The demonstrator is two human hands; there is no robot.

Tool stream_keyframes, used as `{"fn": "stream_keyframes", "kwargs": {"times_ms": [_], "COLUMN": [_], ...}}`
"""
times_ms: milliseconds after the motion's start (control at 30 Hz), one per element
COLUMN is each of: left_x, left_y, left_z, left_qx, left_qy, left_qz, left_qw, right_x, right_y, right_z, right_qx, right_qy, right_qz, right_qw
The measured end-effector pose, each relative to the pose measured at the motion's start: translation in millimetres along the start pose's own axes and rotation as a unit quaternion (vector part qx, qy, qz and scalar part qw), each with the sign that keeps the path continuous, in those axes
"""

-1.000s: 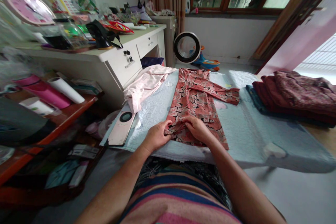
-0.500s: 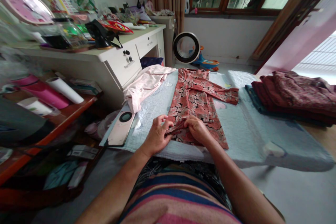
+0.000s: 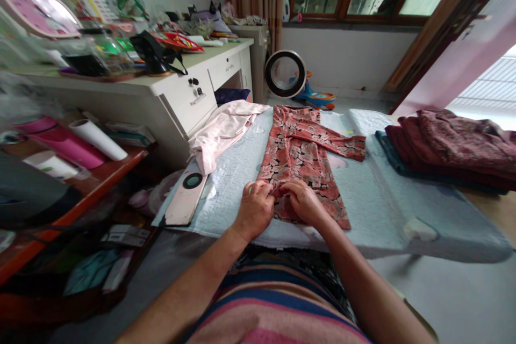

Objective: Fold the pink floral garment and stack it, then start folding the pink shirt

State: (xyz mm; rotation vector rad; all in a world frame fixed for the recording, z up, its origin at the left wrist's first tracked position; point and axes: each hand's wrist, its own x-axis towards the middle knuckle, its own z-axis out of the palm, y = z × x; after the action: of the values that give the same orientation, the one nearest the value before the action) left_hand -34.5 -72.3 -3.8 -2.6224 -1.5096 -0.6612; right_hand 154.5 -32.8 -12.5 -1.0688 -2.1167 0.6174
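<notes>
Head view: red-and-black leaf-patterned cloth garment [image 3: 306, 158] spread at frame centre; left hand [image 3: 256, 208] and right hand [image 3: 301, 200], fingers pinching bunched lower part; likely light, soft, limp, best gripped near hem

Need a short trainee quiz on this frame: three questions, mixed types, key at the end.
1. Multiple choice: what are the left hand and the right hand both touching?
a) a striped towel
b) the red patterned garment
c) the window curtain

2. True or false: the stack of folded clothes lies to the right of the red patterned garment.

3. Short answer: which light-coloured garment lies on the pale blue cover, to the left of the red patterned one?

Key:
1. b
2. True
3. The pale pink garment
</notes>
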Motion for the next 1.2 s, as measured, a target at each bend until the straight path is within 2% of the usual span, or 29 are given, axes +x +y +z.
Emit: {"fn": "stream_keyframes", "kwargs": {"times_ms": [200,333,567,733,867,967,1200], "left_x": [-9,-12,-16,-19,-20,-21,-26], "left_y": [2,1,-2,-15,-21,-23,-23], "left_z": [-10,-4,9,8,2,-1,1], "left_qx": [-0.080,-0.121,-0.208,-0.150,-0.073,-0.032,-0.058], "left_qy": [0.035,0.056,0.064,0.064,0.002,-0.028,-0.018], "left_qz": [0.009,0.008,0.004,0.005,-0.031,-0.029,-0.002], "left_qw": [0.996,0.991,0.976,0.987,0.997,0.999,0.998], "right_x": [-7,-13,-19,-24,-26,-28,-28], "right_y": [-14,-20,-19,-18,-16,-15,-27], "right_z": [-10,-11,1,4,7,9,8], "right_qx": [-0.021,-0.066,-0.080,-0.074,-0.093,-0.106,-0.129], "right_qy": [-0.017,-0.036,0.009,0.034,0.031,0.019,-0.026], "right_qz": [-0.029,-0.057,-0.073,-0.085,-0.060,-0.035,-0.032], "right_qw": [0.999,0.996,0.994,0.993,0.993,0.994,0.991]}}
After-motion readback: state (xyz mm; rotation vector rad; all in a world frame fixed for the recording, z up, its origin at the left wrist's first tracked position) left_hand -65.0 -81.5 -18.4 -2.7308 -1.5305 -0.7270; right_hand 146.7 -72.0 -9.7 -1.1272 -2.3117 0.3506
